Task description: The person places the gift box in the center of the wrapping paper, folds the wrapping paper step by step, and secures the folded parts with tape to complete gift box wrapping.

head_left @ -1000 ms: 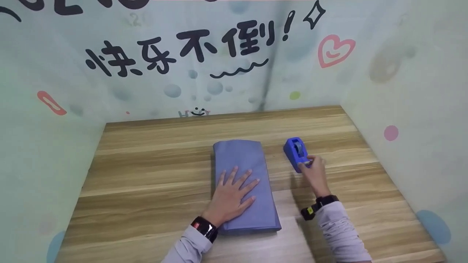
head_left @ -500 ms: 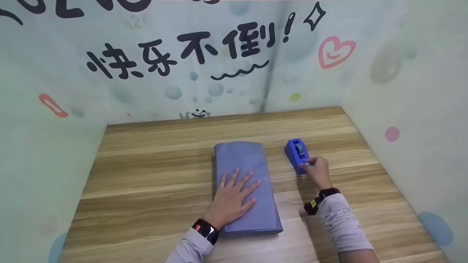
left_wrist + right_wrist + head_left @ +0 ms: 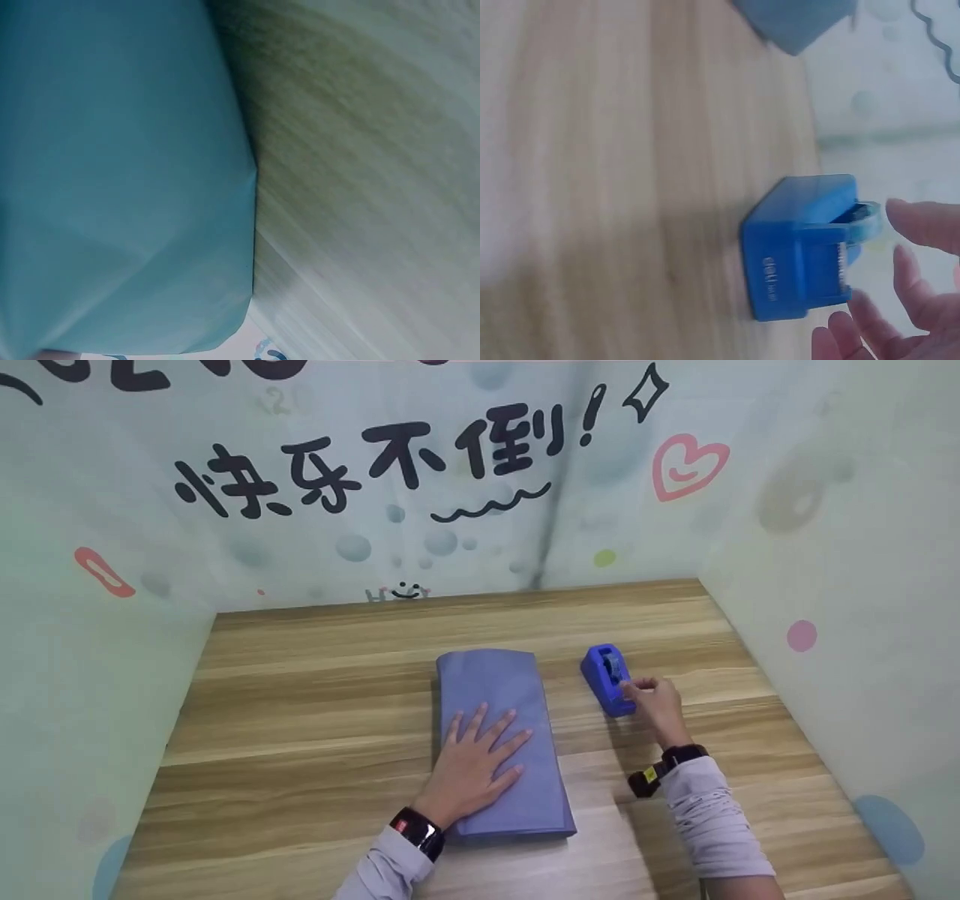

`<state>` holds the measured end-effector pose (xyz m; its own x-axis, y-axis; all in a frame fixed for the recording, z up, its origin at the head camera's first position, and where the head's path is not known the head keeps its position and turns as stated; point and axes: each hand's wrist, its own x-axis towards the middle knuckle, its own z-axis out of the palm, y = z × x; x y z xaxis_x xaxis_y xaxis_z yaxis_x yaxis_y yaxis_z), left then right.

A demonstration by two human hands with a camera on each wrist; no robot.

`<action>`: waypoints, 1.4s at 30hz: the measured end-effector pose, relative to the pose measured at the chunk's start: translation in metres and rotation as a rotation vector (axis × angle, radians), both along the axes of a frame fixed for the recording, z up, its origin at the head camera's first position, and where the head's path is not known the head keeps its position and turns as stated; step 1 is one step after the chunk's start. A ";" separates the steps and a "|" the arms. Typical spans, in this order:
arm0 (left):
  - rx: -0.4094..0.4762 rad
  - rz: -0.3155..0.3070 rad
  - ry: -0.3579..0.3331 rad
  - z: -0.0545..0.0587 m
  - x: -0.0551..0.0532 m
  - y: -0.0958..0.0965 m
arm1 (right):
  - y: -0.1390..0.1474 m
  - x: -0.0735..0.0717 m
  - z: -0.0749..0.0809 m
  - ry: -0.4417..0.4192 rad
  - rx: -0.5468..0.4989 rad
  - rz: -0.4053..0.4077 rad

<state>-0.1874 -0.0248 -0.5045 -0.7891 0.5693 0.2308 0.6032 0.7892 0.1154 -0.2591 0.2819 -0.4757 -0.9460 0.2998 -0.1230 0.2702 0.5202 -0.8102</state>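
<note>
My left hand [image 3: 470, 776] lies flat with spread fingers on a blue folded paper-like bundle [image 3: 499, 679], pressing it to the table. The left wrist view shows the side and creased corner of this bundle [image 3: 135, 180]. A blue tape dispenser [image 3: 598, 679] stands to its right. My right hand [image 3: 660, 709] reaches over the dispenser from the right, fingertips close to the tape roll. Seen from the right wrist, the thumb [image 3: 926, 223] and index finger are apart beside the clear tape roll [image 3: 866, 223], above the toothed cutter [image 3: 841, 266].
The wood-grain table [image 3: 300, 720] is enclosed by pale printed walls at the back [image 3: 480, 540] and both sides. Bare tabletop shows left of the bundle and between it and the dispenser. Each wrist wears a black band.
My right thumb and fingers have moved from the dispenser's cutter end up toward its tape roll, and the wrist has shifted slightly right. The left hand and the bundle stay in place.
</note>
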 end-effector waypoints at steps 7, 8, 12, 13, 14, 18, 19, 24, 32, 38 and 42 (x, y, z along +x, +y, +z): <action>0.020 0.002 0.015 -0.001 0.000 -0.001 | 0.004 -0.002 0.001 -0.053 -0.077 -0.004; 0.025 0.002 0.016 -0.001 0.001 -0.001 | 0.004 -0.001 0.000 -0.067 -0.100 -0.001; 0.039 -0.002 0.014 -0.001 0.001 -0.001 | 0.003 0.001 0.002 -0.091 -0.126 0.026; 0.039 -0.002 0.013 -0.001 0.001 -0.001 | 0.003 0.002 0.002 -0.091 -0.124 0.028; 0.041 -0.002 0.010 -0.001 0.001 -0.001 | 0.003 0.002 0.003 -0.092 -0.125 0.026; 0.033 -0.001 -0.004 0.000 0.000 -0.001 | 0.007 0.004 0.004 -0.098 -0.174 0.017; 0.030 -0.001 -0.006 0.001 0.000 -0.001 | 0.007 0.004 0.004 -0.101 -0.189 0.011; 0.015 0.006 -0.003 0.001 -0.001 -0.001 | 0.007 0.005 0.005 -0.133 -0.277 0.012; 0.019 -0.001 -0.006 0.000 0.001 -0.001 | 0.009 0.009 0.002 -0.174 -0.313 0.070; 0.016 0.002 -0.001 0.001 0.001 0.000 | 0.012 0.011 0.001 -0.173 -0.343 0.110; -0.001 0.002 0.019 -0.001 0.003 -0.001 | 0.019 0.019 -0.008 -0.132 -0.434 0.138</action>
